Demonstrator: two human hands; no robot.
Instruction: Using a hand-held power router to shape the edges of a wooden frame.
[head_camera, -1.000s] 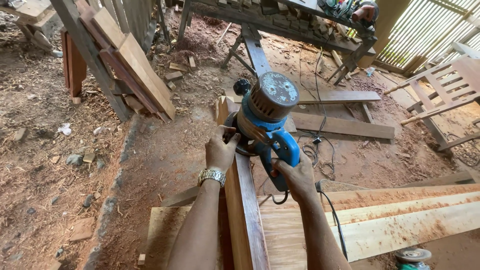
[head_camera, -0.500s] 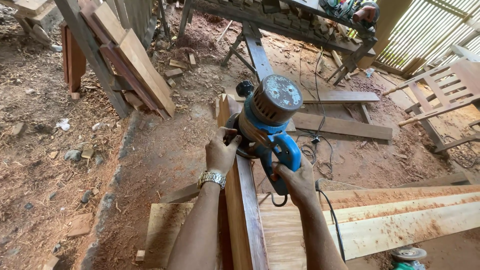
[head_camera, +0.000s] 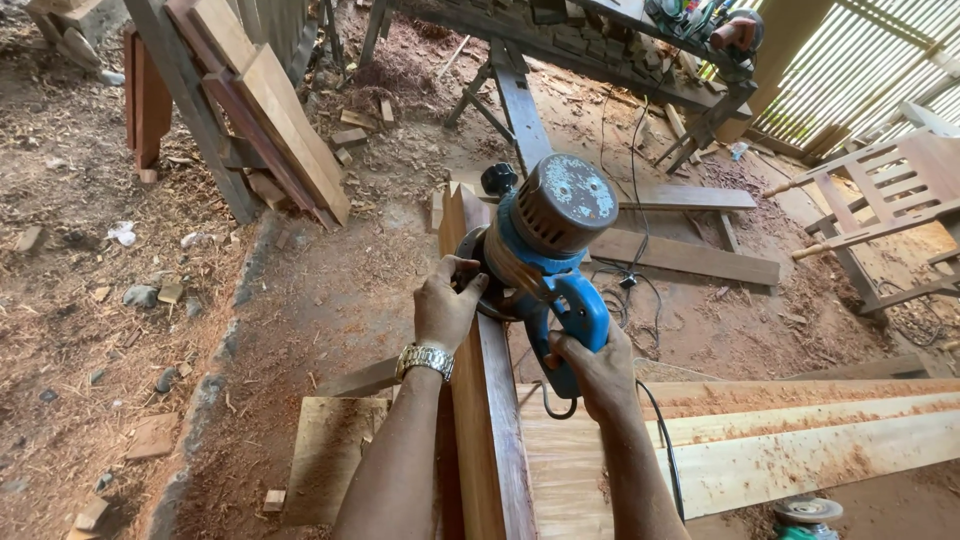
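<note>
Grasping blue router (head_camera: 545, 250) on upright plank (head_camera: 485, 400): left hand (head_camera: 445, 305), right hand (head_camera: 600, 370), grips clenched.

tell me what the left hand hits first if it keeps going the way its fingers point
The left hand points up and right, already touching the blue power tool; it would press into the tool's base, though depth is hard to judge.

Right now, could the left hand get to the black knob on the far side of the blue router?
Probably yes. The left hand rests on the router's base on the upright plank, and the black knob sits just beyond it on the same side, with nothing between. The right hand grips the blue handle.
</note>
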